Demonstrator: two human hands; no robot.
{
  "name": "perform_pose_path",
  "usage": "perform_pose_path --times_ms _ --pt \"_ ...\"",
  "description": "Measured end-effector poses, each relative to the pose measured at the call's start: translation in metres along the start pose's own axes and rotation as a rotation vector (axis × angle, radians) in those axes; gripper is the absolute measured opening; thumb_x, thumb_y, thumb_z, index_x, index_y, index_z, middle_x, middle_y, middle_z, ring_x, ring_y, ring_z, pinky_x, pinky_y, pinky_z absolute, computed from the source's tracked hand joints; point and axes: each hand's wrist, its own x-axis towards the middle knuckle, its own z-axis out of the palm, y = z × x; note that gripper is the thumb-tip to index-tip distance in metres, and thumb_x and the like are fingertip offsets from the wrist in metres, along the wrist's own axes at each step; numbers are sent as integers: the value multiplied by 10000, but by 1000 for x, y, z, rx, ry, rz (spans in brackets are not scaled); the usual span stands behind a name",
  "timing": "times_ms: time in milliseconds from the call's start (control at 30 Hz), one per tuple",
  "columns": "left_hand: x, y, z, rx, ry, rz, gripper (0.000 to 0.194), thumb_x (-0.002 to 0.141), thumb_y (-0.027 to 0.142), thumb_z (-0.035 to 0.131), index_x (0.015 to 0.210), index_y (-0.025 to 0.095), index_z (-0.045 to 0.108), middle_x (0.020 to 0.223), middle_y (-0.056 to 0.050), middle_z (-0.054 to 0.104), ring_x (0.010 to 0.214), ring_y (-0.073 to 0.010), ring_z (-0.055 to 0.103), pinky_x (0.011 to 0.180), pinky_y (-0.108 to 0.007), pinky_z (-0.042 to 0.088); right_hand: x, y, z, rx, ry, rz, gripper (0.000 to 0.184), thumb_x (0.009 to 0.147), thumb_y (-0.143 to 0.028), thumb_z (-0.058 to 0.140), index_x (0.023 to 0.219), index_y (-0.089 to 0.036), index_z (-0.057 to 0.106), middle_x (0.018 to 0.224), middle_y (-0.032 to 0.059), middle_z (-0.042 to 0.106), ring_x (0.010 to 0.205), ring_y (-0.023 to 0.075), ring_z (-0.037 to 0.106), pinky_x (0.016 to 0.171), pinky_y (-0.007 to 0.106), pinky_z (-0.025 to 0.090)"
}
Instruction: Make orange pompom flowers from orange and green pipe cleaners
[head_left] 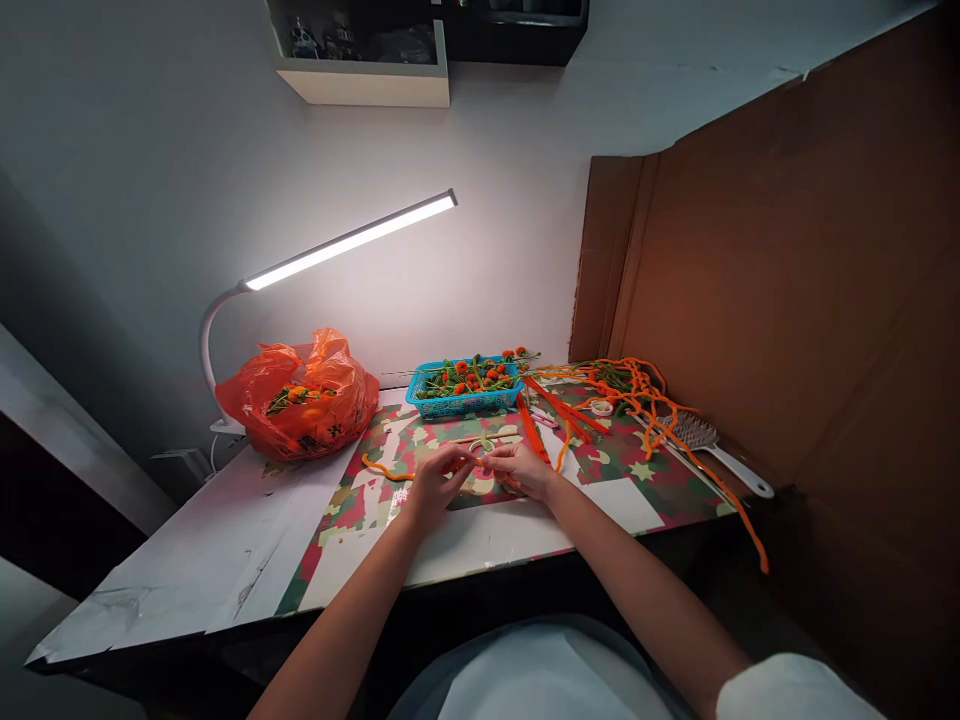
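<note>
My left hand [439,480] and my right hand [525,470] meet low over the front middle of the table, fingers pinched together. Between the fingertips runs a length of thick orange yarn [386,470]; one end trails onto the table left of my left hand, and a stretch rises past my right hand. The fingers hide most of the pinched part. Just behind them is a pale greenish ring [484,447], perhaps a tape roll, partly covered. A thin stick [491,437] lies beyond it.
A blue basket [461,405] holds orange flowers on green stems. Orange strips [532,430], tangled yarn [637,385] and a hairbrush [735,468] lie to the right, beside a cardboard wall [750,300]. At left stand an orange plastic bag [330,420] and a lit lamp [352,242].
</note>
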Motion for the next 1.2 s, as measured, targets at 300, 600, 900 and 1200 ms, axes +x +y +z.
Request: perform_pose_path --times_ms 300,600,900,1200 --pt "3 4 -3 84 -70 49 168 846 285 543 738 167 596 766 -40 575 681 -127 517 571 -224 396 -6 -5 2 -226 -67 -44 388 606 -526 720 691 -153 655 402 -97 329 369 40 243 384 211 168" --pt "4 0 0 39 -107 -116 264 805 392 565 681 158 577 614 15 489 532 -91 368 486 -213 289 -6 5 0 -792 93 -494 252 782 -388 608 682 -161 655 636 34 616 599 140 526 560 248 360" --pt "12 16 -6 -207 -238 -475 307 710 438 604 609 151 563 526 27 489 467 -82 375 454 -215 278 -17 -10 -4 -1439 -28 -888 338 928 -220 353 693 -168 591 621 48 563 603 140 490 593 265 289" --pt "-4 47 -14 688 -54 397 218 891 219 443 753 188 609 724 -29 608 589 -117 544 529 -240 359 -28 -51 1 -739 -265 -268 342 815 -486 541 722 -166 615 538 -47 417 486 76 333 476 222 246"
